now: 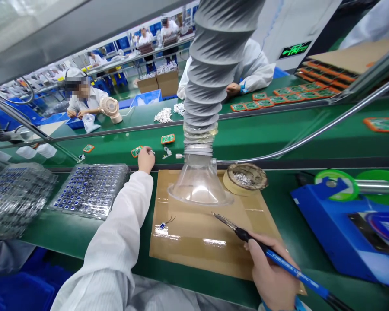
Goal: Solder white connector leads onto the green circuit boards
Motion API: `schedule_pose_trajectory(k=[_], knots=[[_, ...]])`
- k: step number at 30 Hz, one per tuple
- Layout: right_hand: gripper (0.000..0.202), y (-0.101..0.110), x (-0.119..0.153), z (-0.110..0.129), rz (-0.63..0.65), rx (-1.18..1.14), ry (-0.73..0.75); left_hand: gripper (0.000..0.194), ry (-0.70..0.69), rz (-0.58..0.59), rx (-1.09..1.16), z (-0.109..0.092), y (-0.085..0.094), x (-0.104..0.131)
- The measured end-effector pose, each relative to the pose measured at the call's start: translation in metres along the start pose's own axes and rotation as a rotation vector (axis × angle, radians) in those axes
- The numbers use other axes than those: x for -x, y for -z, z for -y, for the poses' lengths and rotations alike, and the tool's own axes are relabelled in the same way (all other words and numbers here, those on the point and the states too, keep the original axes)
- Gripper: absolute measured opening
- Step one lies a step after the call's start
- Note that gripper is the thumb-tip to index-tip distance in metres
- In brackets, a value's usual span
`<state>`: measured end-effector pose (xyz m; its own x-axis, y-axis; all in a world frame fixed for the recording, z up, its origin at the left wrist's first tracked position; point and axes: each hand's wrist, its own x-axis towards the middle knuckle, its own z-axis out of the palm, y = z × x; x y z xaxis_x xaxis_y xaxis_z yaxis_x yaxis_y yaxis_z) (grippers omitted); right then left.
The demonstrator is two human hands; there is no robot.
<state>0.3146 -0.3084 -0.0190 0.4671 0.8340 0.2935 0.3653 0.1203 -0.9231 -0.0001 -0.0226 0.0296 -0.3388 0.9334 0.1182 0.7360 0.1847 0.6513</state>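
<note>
My right hand (272,270) is wrapped round a soldering iron (246,235) with a blue and black handle. Its metal tip points up and left over a brown cardboard sheet (194,246). On that sheet lies a small blue component with thin dark leads (163,225). My left hand (146,160) reaches forward to the green conveyor, fingers closed at the edge of an orange-rimmed green circuit board (136,151). A little white shows by the fingers; their exact hold is partly hidden. Nearby on the belt are another circuit board (167,138) and a small white part (167,151).
A clear fume hood (201,183) on a grey hose (210,65) hangs over the cardboard. Behind it stands a round tin (232,185). A blue solder-reel machine (340,233) is at right; clear trays of blue components (90,190) lie left. Co-workers sit across the conveyor.
</note>
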Motion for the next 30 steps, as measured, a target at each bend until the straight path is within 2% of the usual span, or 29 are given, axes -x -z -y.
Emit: schedule_pose_trajectory(k=[3, 6, 11, 14, 17, 21, 23, 26, 28, 30], knots=[[0.023, 0.000, -0.001, 0.000, 0.020, 0.006, 0.049, 0.029, 0.054, -0.052, -0.154, 0.015, 0.002, -0.014], [0.018, 0.000, -0.002, 0.000, 0.033, 0.007, 0.089, 0.025, 0.080, -0.043, -0.266, 0.029, 0.007, -0.020], [0.017, 0.000, -0.002, -0.001, 0.031, 0.013, 0.113, 0.017, 0.047, -0.020, -0.359, 0.026, 0.012, -0.012], [0.018, 0.000, -0.002, -0.001, 0.035, 0.024, 0.098, 0.015, -0.040, -0.019, -0.365, 0.021, 0.017, 0.017], [0.019, -0.001, -0.003, 0.000, 0.025, 0.017, 0.077, 0.014, -0.165, 0.017, -0.320, 0.026, 0.026, 0.066], [0.020, -0.002, -0.002, 0.001, 0.024, 0.014, 0.046, 0.015, -0.249, 0.065, 0.006, 0.045, 0.040, 0.138], [0.022, -0.003, -0.001, 0.001, 0.031, 0.016, 0.023, 0.013, -0.310, 0.146, 0.174, 0.049, 0.044, 0.163], [0.025, -0.004, 0.000, 0.002, 0.033, 0.011, -0.005, 0.011, -0.445, 0.383, 0.357, 0.042, 0.045, 0.181], [0.026, -0.006, 0.001, 0.005, 0.040, 0.000, -0.016, 0.015, -0.423, 0.536, 0.460, 0.037, 0.045, 0.180], [0.025, -0.010, 0.001, 0.010, 0.063, -0.008, -0.028, 0.035, -0.339, 0.585, 0.453, 0.038, 0.049, 0.174]])
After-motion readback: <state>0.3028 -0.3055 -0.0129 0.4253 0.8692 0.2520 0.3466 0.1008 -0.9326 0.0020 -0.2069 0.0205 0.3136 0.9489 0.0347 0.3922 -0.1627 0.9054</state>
